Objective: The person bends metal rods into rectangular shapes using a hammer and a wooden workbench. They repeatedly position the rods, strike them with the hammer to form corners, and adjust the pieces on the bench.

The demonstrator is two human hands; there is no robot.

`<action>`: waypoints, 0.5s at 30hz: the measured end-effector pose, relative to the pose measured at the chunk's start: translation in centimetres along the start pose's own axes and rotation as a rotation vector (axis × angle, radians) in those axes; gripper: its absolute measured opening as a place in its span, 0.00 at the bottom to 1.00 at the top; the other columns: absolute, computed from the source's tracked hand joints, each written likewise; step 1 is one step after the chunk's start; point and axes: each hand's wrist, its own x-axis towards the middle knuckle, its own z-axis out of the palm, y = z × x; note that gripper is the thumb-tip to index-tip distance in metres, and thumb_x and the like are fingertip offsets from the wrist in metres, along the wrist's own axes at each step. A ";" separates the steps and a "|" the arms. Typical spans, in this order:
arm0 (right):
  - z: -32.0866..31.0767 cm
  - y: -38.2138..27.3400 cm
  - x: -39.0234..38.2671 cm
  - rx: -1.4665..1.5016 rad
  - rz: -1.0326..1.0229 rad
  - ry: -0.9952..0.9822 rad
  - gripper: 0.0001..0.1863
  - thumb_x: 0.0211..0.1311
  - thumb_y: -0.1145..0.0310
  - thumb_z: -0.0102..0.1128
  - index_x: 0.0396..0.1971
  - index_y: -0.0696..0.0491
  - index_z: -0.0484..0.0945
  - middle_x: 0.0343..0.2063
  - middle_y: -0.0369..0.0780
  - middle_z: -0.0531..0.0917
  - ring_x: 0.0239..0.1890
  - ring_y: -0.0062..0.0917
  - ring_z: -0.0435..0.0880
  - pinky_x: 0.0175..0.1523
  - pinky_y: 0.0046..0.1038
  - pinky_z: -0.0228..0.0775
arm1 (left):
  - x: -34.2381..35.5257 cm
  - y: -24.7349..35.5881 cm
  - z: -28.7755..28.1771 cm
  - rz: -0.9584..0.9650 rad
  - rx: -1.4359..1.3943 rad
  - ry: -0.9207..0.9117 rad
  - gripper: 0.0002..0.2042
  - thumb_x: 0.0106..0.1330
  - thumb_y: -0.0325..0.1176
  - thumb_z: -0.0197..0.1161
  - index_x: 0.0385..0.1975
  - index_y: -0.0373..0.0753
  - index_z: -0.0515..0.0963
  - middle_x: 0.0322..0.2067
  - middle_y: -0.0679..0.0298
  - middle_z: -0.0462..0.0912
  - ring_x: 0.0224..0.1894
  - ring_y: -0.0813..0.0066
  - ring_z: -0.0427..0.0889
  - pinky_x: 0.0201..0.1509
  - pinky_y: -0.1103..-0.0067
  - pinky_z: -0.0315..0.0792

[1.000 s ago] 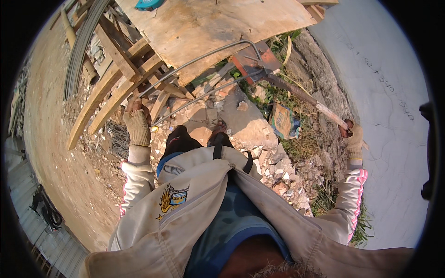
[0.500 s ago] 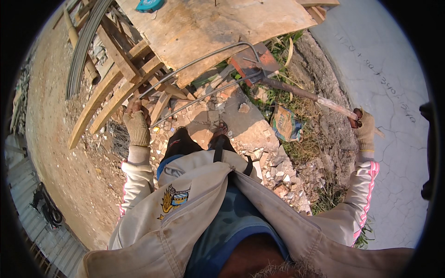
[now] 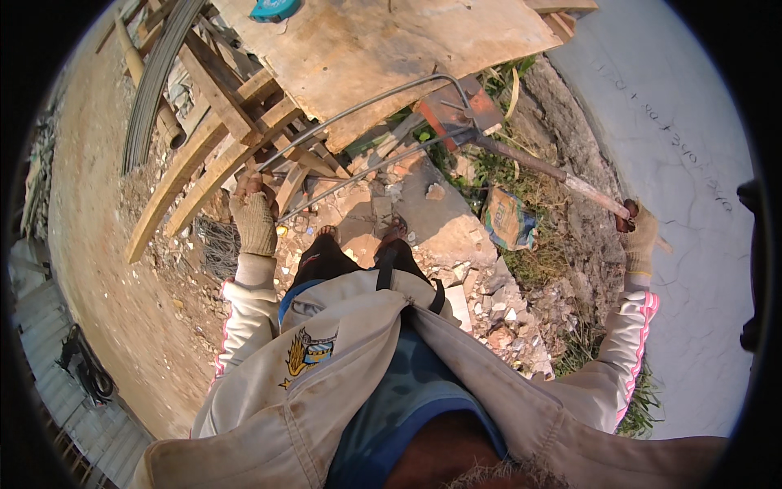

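A bent grey steel rod (image 3: 358,104) makes a long narrow loop between my left hand and an orange metal block at the edge of a plywood board. Fingers of my left hand (image 3: 255,216), in a beige knit glove with bare fingertips, close round the rod's near left end. At far right my right hand (image 3: 639,226), gloved the same way, grips the pale end of a long bar handle (image 3: 564,177). That handle runs up and left to the orange metal block (image 3: 446,110), where the rod's corner and lower leg meet it.
On the plywood board (image 3: 391,41) lies a teal tape measure (image 3: 274,8). Timber lengths (image 3: 181,175) and a bundle of thin rods (image 3: 159,90) lie at left. A torn sack (image 3: 509,218), rubble (image 3: 489,306) and a grey wall (image 3: 692,269) are at right.
The view has shifted a little, so the board, rod and left hand sit slightly farther right in it. Both hands keep their grips, and the rod's shape looks the same.
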 end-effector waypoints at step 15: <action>6.3 -14.6 -19.7 -0.082 0.590 0.148 0.13 0.62 0.55 0.63 0.32 0.51 0.82 0.22 0.44 0.83 0.24 0.42 0.82 0.32 0.37 0.71 | 1.1 -1.6 -1.5 -0.012 -0.074 -0.106 0.12 0.76 0.39 0.58 0.49 0.38 0.75 0.24 0.74 0.71 0.21 0.87 0.68 0.20 0.87 0.63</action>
